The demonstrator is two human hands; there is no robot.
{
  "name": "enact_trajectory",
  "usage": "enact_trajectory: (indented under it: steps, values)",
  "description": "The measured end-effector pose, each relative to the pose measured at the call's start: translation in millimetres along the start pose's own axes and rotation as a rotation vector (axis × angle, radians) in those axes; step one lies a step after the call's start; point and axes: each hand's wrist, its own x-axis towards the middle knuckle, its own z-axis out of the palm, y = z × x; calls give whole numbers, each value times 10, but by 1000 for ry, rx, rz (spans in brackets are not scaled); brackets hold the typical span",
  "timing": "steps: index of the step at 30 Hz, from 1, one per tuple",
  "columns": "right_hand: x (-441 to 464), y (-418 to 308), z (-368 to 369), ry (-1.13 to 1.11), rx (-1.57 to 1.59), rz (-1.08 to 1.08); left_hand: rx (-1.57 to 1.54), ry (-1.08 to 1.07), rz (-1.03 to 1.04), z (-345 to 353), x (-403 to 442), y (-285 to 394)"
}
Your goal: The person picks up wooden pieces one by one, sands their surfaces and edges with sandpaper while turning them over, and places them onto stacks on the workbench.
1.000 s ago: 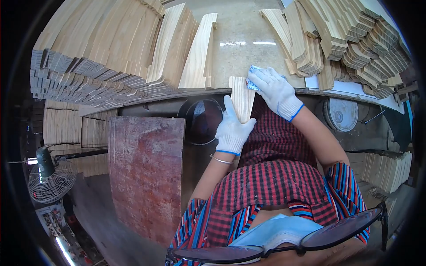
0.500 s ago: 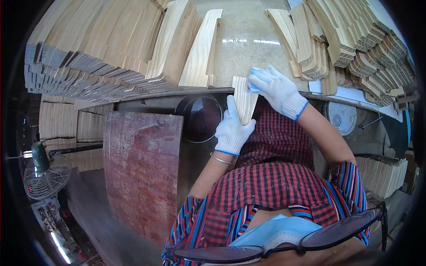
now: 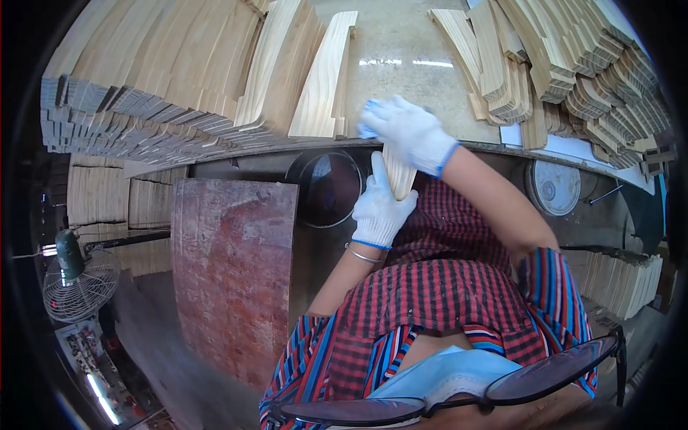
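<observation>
My left hand, in a white knitted glove, grips the lower end of a pale wooden piece in front of my apron. Its index finger lies along the wood's left edge. Over the upper end is my right hand, gloved too, closed on a small blue pad; whether it is sandpaper or cloth I cannot tell. The right hand and forearm hide much of the wood's top. Just beyond, on the bench, a single curved wooden piece lies left of my hands.
Stacked wooden pieces fill the bench's left side, and more curved pieces pile up on the right. Below the bench edge are a reddish board, a dark round container and a white round lid. A fan stands at far left.
My right hand has swept left with the blue pad, from the right side of the wood to past its upper left. My left hand has moved slightly right, still holding the wood.
</observation>
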Motion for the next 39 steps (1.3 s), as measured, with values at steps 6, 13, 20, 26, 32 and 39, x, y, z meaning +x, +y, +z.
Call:
enact_trajectory:
  steps: [6, 13, 20, 26, 32, 39]
  values:
    - [-458, 27, -2, 125, -166, -108, -62, 41, 46, 84, -44, 9]
    - [-589, 267, -67, 214, -113, 22, -38, 76, 96, 134, -50, -58]
    - [-897, -210, 271, 167, -127, -53, -94, 28, 14, 176, 13, -2]
    - [-755, -180, -182, 282, -107, 27, -39, 135, 100, 198, -34, -42]
    - [-605, -152, 278, 405, -111, 78, -77, 151, 66, 294, 8, -71]
    - [-919, -216, 6, 424, 42, 89, -89, 172, 160, 236, -42, -136]
